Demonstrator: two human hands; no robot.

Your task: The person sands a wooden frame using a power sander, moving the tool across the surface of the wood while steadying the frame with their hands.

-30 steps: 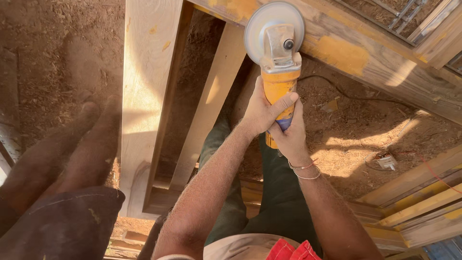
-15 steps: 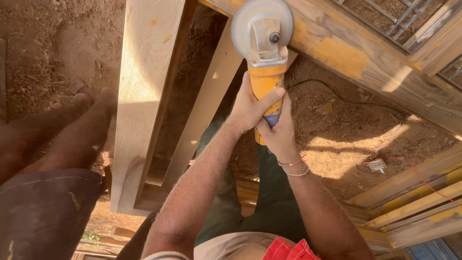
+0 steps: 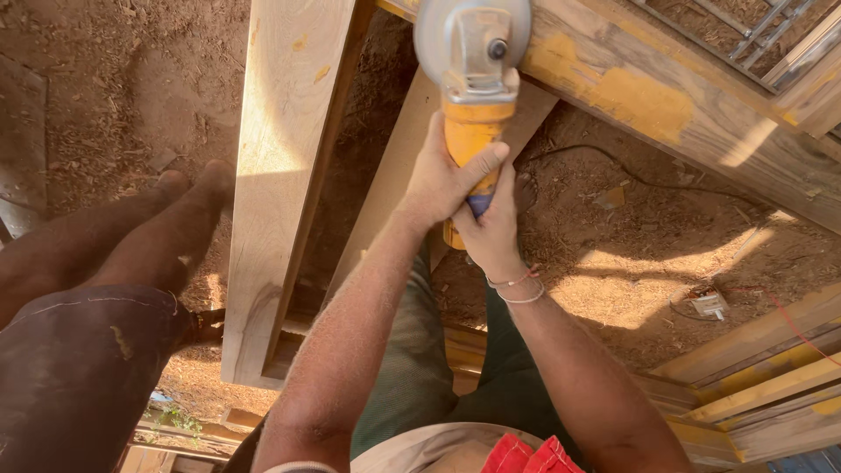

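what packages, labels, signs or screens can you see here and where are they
None that can be told: no package, sign or screen shows.
Small pale boxy object: on the dirt at right, beside a thin red wire; too small to tell what it is.
Yellow grinder, in both hands: no label shows.

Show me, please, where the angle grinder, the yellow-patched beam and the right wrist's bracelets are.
angle grinder (image 3: 473, 131), head view, on its yellow body above the hands.
yellow-patched beam (image 3: 644, 101), head view, on the yellow patch.
bracelets (image 3: 517, 289), head view, on the bands at the right wrist.
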